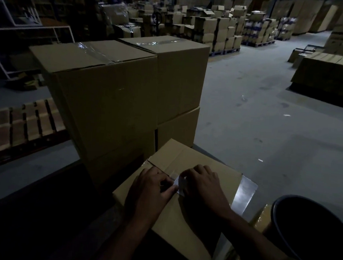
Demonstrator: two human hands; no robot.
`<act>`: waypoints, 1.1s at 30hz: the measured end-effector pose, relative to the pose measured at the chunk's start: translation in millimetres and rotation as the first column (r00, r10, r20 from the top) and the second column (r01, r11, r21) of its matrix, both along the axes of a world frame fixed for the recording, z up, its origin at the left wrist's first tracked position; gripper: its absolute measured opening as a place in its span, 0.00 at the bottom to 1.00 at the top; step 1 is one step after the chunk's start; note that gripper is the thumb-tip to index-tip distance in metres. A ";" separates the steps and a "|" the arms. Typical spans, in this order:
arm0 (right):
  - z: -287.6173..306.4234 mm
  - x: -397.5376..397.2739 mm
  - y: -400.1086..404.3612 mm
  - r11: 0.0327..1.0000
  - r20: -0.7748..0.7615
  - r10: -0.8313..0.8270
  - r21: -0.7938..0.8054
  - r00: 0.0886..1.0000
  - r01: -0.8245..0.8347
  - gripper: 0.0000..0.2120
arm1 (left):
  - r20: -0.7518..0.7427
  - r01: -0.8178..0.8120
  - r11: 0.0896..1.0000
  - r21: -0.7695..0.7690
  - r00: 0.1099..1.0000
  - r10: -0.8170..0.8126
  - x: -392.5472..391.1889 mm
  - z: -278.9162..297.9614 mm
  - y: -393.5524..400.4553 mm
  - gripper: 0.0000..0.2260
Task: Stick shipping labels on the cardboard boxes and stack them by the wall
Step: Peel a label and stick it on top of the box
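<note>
Now, hands (180, 183) pinching label (178, 183), atop box (180, 222)

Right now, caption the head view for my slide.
Both hands, left and right, peel a label over a cardboard box.

Dim warehouse | left hand (149, 186) and right hand (202, 183) pinch a small pale shiny label (179, 183) on a brown cardboard box (182, 228) | taller taped brown cardboard boxes (116, 97) stacked just behind (tape glints) | dark round bin (313, 231) at right.
</note>
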State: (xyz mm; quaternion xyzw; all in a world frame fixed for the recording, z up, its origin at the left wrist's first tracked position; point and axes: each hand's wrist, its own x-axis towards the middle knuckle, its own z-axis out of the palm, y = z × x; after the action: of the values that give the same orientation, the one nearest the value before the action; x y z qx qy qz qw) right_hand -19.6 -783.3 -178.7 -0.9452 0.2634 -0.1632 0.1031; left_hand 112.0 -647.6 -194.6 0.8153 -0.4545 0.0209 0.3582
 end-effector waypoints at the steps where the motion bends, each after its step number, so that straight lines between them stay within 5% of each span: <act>1: 1.4 -0.8 -0.3 1.000 0.004 0.002 0.018 1.000 -0.002 0.14 | -0.010 -0.004 1.000 -0.002 1.000 0.004 -0.5 0.6 0.1 0.08; 11: 5.3 -7.7 4.0 0.996 0.093 -0.076 0.044 0.993 0.072 0.04 | -0.048 -0.017 1.000 -0.019 0.999 0.016 -1.2 2.6 0.7 0.08; 33: -10.7 -47.2 17.8 0.979 0.124 -0.187 -0.058 0.975 0.195 0.08 | -0.093 -0.056 0.998 -0.012 0.994 0.054 -6.6 11.5 1.1 0.07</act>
State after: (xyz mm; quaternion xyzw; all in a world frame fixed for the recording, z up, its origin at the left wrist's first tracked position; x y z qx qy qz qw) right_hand -66.7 -765.5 -189.5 -0.9072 0.3406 -0.2371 0.0691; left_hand 105.4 -646.5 -183.1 0.8249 -0.4145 -0.0040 0.3842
